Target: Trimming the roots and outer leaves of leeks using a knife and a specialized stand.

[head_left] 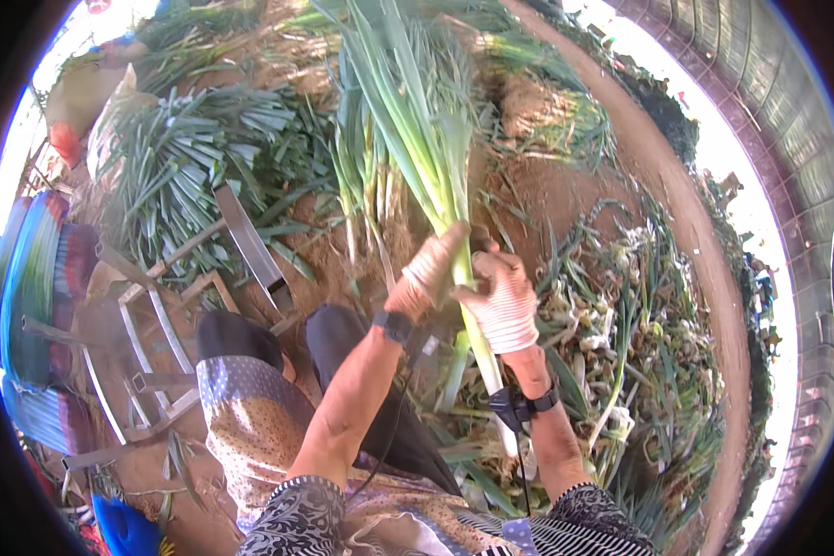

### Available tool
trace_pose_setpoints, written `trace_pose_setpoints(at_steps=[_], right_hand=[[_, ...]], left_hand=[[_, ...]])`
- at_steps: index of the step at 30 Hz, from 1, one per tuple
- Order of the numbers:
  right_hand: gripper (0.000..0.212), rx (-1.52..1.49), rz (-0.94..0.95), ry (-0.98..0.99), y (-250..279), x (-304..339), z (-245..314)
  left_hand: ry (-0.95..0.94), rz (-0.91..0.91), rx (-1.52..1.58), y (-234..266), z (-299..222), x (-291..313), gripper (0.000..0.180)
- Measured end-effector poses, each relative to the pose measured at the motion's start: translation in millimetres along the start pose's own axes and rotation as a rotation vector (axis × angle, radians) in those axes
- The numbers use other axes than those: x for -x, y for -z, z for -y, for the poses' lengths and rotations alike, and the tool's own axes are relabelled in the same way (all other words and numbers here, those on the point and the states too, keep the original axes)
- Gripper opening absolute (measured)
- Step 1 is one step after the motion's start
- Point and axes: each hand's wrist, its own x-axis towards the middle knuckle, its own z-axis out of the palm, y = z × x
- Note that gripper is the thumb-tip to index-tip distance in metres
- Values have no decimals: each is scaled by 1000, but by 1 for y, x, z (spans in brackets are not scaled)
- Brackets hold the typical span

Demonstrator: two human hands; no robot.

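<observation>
A long green onion (477,343) runs slantwise in front of me, its white root end low by my right forearm and its broad green leaves fanning out at the top. My left hand (433,264) is closed around the stalk just below where the leaves split. Slightly lower, my right hand (502,301) is closed on the same stalk, thumb across it and fingers curled. Both hands wear pale striped gloves with bare fingertips showing. Beyond them, several more green onions (371,181) stand or lean with white ends on the soil.
Peeled leaves and skins form a heap (658,352) at the right. Left lies a big pile of green onions (195,148), near a metal frame (148,371) and striped blue-purple material (32,287). A soil ridge (686,213) curves along a ribbed wall (760,93).
</observation>
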Motion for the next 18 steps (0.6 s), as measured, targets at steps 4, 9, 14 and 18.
trace_pose_setpoints(at_steps=[4,9,14,18], right_hand=[[28,120,-91,229,-27,20,-25],[27,-1168,484,-359,21,81,5],[20,-959,808,-436,43,138,-20],[15,-527,938,-632,39,192,-39]], left_hand=[[111,-80,45,0,2,-1,36],[-29,-215,-137,9,-9,-6,37],[-164,-294,-269,23,-14,-11,30],[-188,-342,-228,26,-30,-15,39]])
